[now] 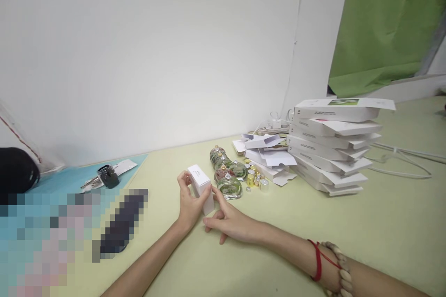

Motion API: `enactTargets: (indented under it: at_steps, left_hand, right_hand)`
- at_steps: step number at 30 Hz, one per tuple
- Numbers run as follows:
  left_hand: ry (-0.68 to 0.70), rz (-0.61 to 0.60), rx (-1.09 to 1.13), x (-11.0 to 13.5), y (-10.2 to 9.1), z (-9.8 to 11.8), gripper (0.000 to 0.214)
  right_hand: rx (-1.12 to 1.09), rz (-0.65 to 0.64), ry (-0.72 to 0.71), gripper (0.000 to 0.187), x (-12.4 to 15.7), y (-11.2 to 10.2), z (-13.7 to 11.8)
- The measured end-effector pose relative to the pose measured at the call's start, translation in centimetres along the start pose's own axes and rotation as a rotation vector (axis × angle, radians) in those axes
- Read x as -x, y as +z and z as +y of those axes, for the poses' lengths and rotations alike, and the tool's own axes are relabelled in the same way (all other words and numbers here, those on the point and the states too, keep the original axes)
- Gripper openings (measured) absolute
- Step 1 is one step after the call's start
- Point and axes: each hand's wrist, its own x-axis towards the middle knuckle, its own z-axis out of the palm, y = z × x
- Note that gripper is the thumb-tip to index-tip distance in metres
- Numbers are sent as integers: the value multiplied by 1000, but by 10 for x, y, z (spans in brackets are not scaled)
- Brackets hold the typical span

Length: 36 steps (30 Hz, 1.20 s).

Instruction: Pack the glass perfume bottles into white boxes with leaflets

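Observation:
My left hand [190, 204] grips a small white carton [200, 180] with printing on its closed top, thumb on the near side and fingers on the left. The carton stands on end, leaning a little; I cannot tell whether its base touches the table. My right hand [232, 220] is just right of it, fingers apart, with a fingertip at the carton's right side. Glass perfume bottles [229, 187] with green or reddish contents stand in a group beyond the right hand. Beside them are several gold and silver caps [251, 177].
Open flattish white cartons [270, 155] lie behind the caps. A tall stack of white boxes [327, 148] rises to their right, near white cables [404, 153] and a power strip [270, 129]. At left, a black jar [108, 176] sits on a blue surface [134, 169].

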Motion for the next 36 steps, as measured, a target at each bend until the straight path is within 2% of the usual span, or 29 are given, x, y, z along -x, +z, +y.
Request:
enactTargets:
  at_steps: [4,9,18,22,25,28,31,36]
  left_hand:
    - [31,-34,-9,-2,-3,2,51]
    - [135,-14,-57,-4,-6,7,44]
    - [172,-43,-74,-2,-6,10,39]
    - [201,-97,-96,-4,-7,8,41]
    - [220,-85,-107,-6,-8,3,46]
    - [347,-28,-126,-4,-9,1,49]
    - [535,-23,-142,0,-10,3,51]
    - [694,-73,-159,1,-12,6,55]
  right_hand:
    - [4,-2,-5,96,0,-1,1]
    - [6,-13,-25,95,1,-1,0]
    - [4,-4,-11,98,3,1,-3]
    - [4,24,-3,95,3,2,-3]
    - [-23,62,9,90,1,1,-5]
    - [-117,61,19,80,0,-1,-7]
    - [-233,-36,33,62,-1,-4,-5]
    - [-259,-138,26,59,1,-6,1]
